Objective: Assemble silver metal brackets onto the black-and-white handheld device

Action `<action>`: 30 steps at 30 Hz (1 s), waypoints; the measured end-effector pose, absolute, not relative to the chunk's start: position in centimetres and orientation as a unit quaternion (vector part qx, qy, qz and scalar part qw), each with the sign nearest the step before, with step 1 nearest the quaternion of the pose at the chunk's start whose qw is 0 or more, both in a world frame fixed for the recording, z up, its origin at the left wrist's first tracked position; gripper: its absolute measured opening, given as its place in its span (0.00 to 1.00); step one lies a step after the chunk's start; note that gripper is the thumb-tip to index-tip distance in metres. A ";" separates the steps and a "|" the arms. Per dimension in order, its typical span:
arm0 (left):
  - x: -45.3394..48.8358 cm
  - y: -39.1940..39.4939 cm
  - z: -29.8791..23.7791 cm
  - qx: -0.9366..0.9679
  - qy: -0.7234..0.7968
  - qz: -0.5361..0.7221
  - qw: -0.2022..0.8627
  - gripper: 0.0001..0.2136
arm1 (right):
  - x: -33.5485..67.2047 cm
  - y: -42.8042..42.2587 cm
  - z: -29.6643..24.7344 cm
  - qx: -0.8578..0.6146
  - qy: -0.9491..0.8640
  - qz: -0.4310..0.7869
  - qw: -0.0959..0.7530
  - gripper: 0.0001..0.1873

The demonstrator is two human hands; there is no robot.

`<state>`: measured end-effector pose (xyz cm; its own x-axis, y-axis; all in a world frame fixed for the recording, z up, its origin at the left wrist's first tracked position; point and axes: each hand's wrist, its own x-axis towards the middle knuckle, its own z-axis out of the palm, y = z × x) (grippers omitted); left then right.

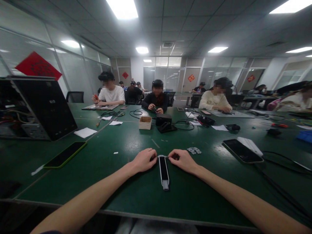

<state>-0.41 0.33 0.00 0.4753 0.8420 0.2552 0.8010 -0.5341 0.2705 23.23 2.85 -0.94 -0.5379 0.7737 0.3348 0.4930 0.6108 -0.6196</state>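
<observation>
A slim black-and-white stick-shaped device [163, 170] lies lengthwise on the green table [136, 191] in front of me. My left hand [143, 160] is curled with its fingertips pinched against the device's far end from the left. My right hand [182, 160] is curled the same way and pinches that far end from the right. Both forearms rest low over the table. A small pile of pale loose parts [194, 150] lies just beyond my right hand.
A phone in a green case [65, 154] lies at the left, a dark phone [242, 150] at the right. An open computer case [36, 109] stands far left. A cardboard box [145, 123], black gear [165, 123] and cables sit mid-table. Several people sit opposite.
</observation>
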 end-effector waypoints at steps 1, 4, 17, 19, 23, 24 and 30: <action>-0.4 0.3 0.0 0.857 0.478 0.181 0.056 0.05 | 23.2 2.9 -0.9 -0.375 -0.845 0.235 0.301 0.06; -0.4 0.3 0.0 0.859 0.475 0.183 0.054 0.05 | 23.1 2.9 -0.9 -0.382 -0.842 0.231 0.304 0.05; -0.3 0.3 0.0 0.858 0.477 0.182 0.054 0.05 | 23.1 2.9 -0.8 -0.383 -0.844 0.243 0.287 0.09; -0.3 0.3 0.0 0.859 0.475 0.183 0.052 0.05 | 23.2 3.0 -0.9 -0.381 -0.846 0.245 0.281 0.10; -0.4 0.3 0.0 0.860 0.473 0.184 0.048 0.05 | 23.2 3.1 -1.0 -0.375 -0.851 0.238 0.280 0.11; -0.4 0.3 0.0 0.860 0.474 0.183 0.050 0.05 | 23.2 3.1 -1.0 -0.374 -0.853 0.235 0.280 0.11; -0.4 0.2 0.2 0.860 0.473 0.181 0.059 0.05 | 23.1 3.1 -1.0 -0.371 -0.858 0.221 0.277 0.11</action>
